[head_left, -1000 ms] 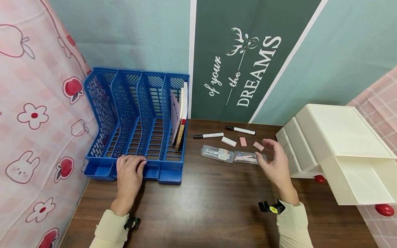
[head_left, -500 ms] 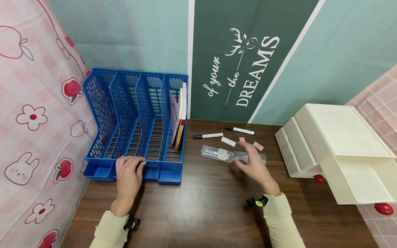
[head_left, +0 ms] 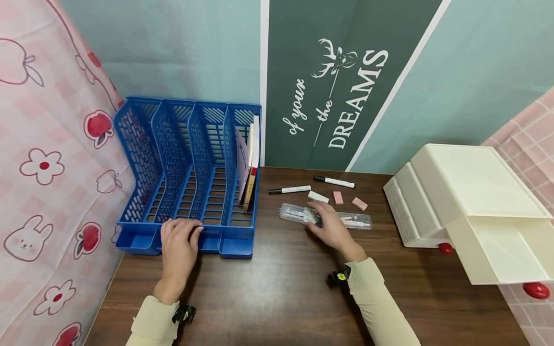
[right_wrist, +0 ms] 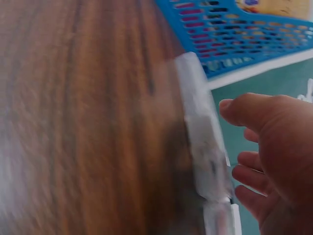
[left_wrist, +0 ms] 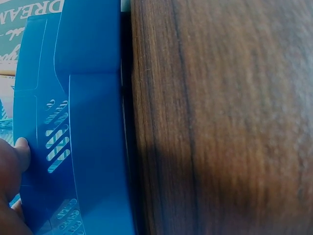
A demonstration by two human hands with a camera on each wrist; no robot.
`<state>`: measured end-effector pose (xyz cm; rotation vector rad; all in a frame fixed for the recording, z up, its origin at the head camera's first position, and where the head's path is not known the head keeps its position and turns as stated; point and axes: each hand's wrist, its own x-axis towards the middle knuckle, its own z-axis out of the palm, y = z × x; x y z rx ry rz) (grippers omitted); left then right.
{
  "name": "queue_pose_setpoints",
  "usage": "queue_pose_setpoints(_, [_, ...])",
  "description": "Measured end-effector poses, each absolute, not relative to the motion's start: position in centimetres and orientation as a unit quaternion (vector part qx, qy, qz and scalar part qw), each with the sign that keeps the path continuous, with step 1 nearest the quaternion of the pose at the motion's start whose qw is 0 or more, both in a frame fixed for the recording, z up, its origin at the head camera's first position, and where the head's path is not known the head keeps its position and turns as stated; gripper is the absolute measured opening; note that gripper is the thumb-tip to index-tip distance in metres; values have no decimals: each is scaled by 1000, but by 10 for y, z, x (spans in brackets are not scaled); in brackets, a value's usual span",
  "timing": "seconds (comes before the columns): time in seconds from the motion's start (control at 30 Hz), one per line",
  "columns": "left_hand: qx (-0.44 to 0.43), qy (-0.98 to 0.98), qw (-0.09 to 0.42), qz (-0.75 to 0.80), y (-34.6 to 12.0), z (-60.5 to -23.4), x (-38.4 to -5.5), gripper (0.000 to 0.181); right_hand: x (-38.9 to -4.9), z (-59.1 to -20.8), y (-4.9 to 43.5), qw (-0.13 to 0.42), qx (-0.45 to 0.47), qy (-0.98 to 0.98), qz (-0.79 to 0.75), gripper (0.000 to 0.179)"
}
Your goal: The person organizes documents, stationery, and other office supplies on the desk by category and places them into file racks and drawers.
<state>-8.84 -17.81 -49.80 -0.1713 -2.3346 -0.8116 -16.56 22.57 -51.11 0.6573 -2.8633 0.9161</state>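
Note:
My left hand (head_left: 178, 247) grips the front rim of a blue desktop file rack (head_left: 237, 241), its fingers over the edge and its thumb on the near side. In the left wrist view the thumb (left_wrist: 22, 149) lies against the rack's front. My right hand (head_left: 332, 228) is over a clear plastic case (head_left: 292, 212) with a patterned label, partly covering it. The right wrist view shows the fingers loosely bent and apart from the blurred case (right_wrist: 203, 132). A second clear case (head_left: 358, 221) with small items inside lies at its right end.
Behind the cases lie two black-capped markers (head_left: 295, 190) (head_left: 337, 182), a white eraser (head_left: 318, 197) and two pink erasers (head_left: 338, 198) (head_left: 359, 203). Books (head_left: 250, 187) stand in the rack's right slot. A white drawer unit (head_left: 480, 178) is at right, its top drawer (head_left: 506, 254) pulled out.
My right hand has moved left, from beside the right case, across it, to above the left case. The left hand stays on the rack's rim.

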Motion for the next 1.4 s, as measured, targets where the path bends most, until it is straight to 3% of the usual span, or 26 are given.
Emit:
queue_pose_setpoints(0.33, [-77, -880, 352, -311, -177, -498, -88, 11, -172, -524, 208, 52, 241, -932, 265, 64])
queue_pose_setpoints(0.97, [-66, -893, 320, -308, -179, -498, -87, 9, -172, -525, 202, 56, 254, -944, 202, 55])
queue_pose_setpoints(1.4, [-71, -882, 345, -313, -177, -497, -87, 10, -170, -516, 197, 47, 237, -950, 199, 55])
